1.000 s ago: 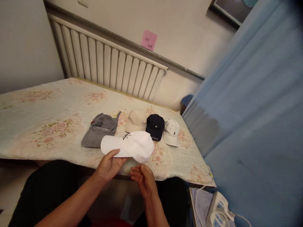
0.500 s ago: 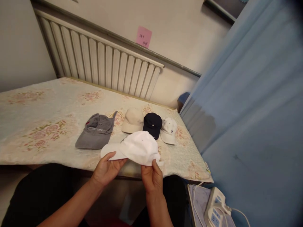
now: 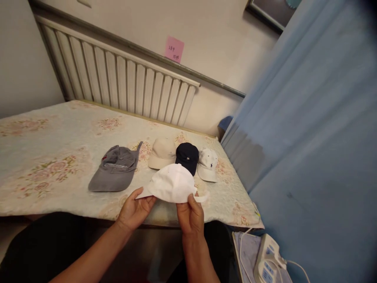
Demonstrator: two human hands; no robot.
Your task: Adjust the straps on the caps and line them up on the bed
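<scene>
2 hands on 1 white fabric baseball cap [image 3: 172,184]: your left hand [image 3: 134,210] pinches the brim, right hand [image 3: 191,216] the rear edge; turning it demands both pinches firm.

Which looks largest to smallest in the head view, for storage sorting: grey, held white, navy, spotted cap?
Largest: grey cap, white cap, alike; white is nearer the camera.
Smaller: navy cap, spotted cap, alike.
</scene>
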